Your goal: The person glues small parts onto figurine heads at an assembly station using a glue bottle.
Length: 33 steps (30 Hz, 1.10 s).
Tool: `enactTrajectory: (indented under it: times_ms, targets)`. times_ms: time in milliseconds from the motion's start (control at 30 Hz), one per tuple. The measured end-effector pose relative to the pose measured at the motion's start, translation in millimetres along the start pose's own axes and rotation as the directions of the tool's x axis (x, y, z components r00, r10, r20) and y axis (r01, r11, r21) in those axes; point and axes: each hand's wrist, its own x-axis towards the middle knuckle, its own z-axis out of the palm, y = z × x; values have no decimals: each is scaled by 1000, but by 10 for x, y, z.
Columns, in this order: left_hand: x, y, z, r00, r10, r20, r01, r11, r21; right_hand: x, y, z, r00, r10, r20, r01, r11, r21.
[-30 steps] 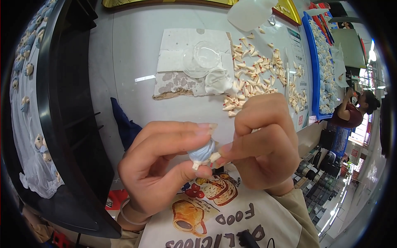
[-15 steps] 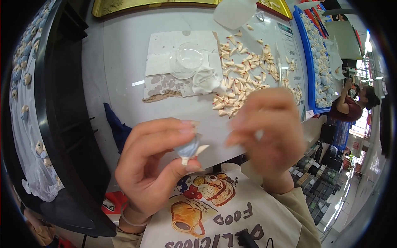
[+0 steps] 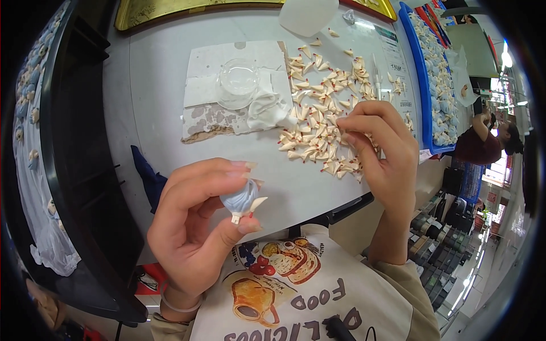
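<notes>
Pale tabletop: right fingers now down at cream pieces.

- We see a gold tray at the far edge of the white table.
- Nearer us lies torn, stained cardboard, bearing a clear round dish and a crumpled white cloth.
- To our right runs a blue tray; beyond it we spot a person in dark red.
- On our left stands a black rack with crumpled plastic sheeting.
- Between rack and cardboard, we notice a dark blue cloth.
</notes>
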Motion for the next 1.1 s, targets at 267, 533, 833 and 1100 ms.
enactTrajectory:
  times_ms: [267, 533, 833, 1100]
  targets:
    - [-2, 11, 69, 995, -43, -92, 50, 996, 78, 27, 71, 15, 988, -145, -49, 137, 982, -129]
    - [1, 3, 52, 997, -37, -72, 42, 997, 70, 47, 47, -33, 982, -25, -189, 35, 998, 48]
    - [1, -17, 20, 999, -21, -29, 23, 997, 75, 53, 84, -67, 987, -54, -151, 60, 998, 37]
    - [15, 4, -16, 999, -23, 47, 24, 999, -34, 64, 57, -57, 985, -43, -169, 56, 996, 71]
